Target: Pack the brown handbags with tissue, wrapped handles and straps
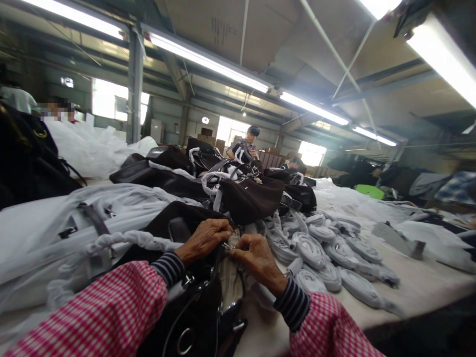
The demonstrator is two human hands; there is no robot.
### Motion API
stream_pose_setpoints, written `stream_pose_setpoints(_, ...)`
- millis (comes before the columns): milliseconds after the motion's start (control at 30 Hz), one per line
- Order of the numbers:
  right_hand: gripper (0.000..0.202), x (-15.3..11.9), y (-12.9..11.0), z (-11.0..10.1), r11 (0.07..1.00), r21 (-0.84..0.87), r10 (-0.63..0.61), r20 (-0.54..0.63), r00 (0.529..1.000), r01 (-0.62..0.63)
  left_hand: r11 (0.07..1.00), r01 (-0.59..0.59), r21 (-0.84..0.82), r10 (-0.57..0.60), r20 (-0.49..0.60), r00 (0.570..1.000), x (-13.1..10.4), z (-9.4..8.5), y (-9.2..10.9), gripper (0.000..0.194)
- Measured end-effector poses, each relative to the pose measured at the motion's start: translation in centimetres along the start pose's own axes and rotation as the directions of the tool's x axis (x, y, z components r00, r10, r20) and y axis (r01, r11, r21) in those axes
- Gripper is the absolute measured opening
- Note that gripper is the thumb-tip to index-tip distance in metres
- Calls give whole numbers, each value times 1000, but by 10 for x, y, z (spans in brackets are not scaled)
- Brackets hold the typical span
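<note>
A dark handbag (197, 312) with silver fittings and a ring lies open in front of me, its pale lining (230, 277) showing. At the far end of the opening, my left hand (208, 239) is closed, its fingers pinching the bag's edge. Facing it, my right hand (262, 260) pinches a small shiny metal piece (227, 246) at the same edge; its exact kind is too small to tell. A strap wrapped in white material (130, 240) lies beside my left wrist.
More dark handbags (253, 196) with wrapped handles are heaped beyond my hands. Several coiled, white-wrapped straps (312, 249) lie on the pale table (420, 285) at right. White wrapping (33, 243) covers the left side. A person (245, 144) works behind the heap.
</note>
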State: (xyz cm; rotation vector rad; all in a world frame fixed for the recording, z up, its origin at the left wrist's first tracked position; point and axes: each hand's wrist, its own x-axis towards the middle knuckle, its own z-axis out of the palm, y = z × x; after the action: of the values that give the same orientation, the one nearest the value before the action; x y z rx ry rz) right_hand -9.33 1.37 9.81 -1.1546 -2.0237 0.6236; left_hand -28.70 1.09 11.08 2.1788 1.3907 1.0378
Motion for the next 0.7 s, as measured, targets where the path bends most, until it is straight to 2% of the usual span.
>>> stream_pose_setpoints(400, 12, 8, -3, 2, 998, -33, 45, -3, 999, -45, 999, -21, -23, 21, 8, 1000, 0, 2, -3, 18)
stream_pose_setpoints(500, 2, 13, -2, 4, 999, -38, 33, 6, 999, -32, 999, -34, -9, 34, 20, 999, 0, 5, -5, 16)
stream_pose_setpoints(600, 18, 19, 3, 5, 1000, -20, -5, 7, 1000, 5, 999, -49, 18, 48, 19, 999, 0, 7, -7, 14)
stream_pose_setpoints(700, 14, 21, 9, 8, 998, 55, -16, 19, 1000, 15, 997, -67, 39, 66, 27, 997, 0, 7, -8, 15)
